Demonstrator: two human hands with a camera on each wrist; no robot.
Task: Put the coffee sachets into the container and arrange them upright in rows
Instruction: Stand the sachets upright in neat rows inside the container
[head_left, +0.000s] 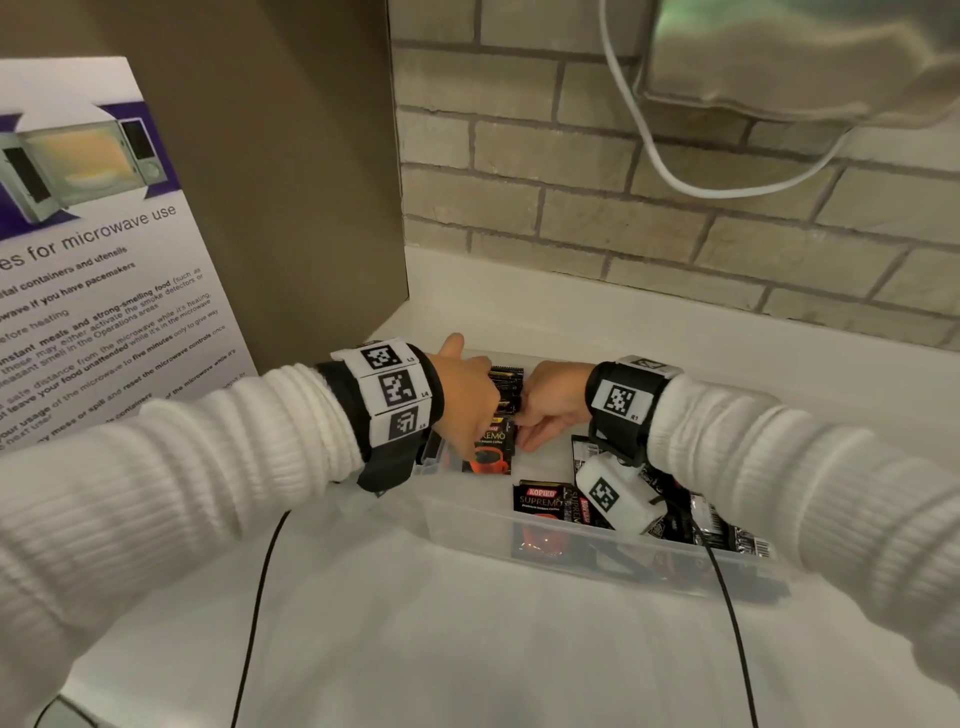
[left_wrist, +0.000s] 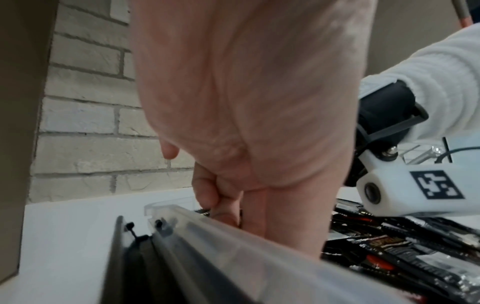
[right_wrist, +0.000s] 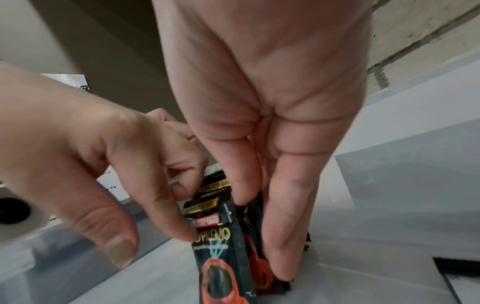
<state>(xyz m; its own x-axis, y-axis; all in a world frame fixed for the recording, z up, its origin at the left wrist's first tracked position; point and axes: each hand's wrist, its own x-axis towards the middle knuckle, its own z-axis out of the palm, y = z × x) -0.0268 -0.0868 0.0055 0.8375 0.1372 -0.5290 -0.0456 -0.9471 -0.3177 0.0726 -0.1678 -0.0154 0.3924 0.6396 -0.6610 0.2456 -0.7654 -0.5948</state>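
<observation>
A clear plastic container (head_left: 597, 535) stands on the white counter (head_left: 415, 623). At its far left a small stack of black coffee sachets (head_left: 506, 387) stands upright, an orange cup printed on the front one (right_wrist: 221, 236). My left hand (head_left: 467, 400) has its fingers curled onto the stack's top and front, thumb sticking up. My right hand (head_left: 545, 410) presses straight fingers (right_wrist: 283, 216) against the stack's other side. Several loose sachets (head_left: 537, 501) lie flat in the container's right half, under my right wrist.
A microwave notice (head_left: 93, 260) leans on a brown panel at the left. A brick wall (head_left: 675, 249) with a hanging white cable (head_left: 670, 171) closes the back. Two thin black cables (head_left: 254, 597) run over the counter toward me.
</observation>
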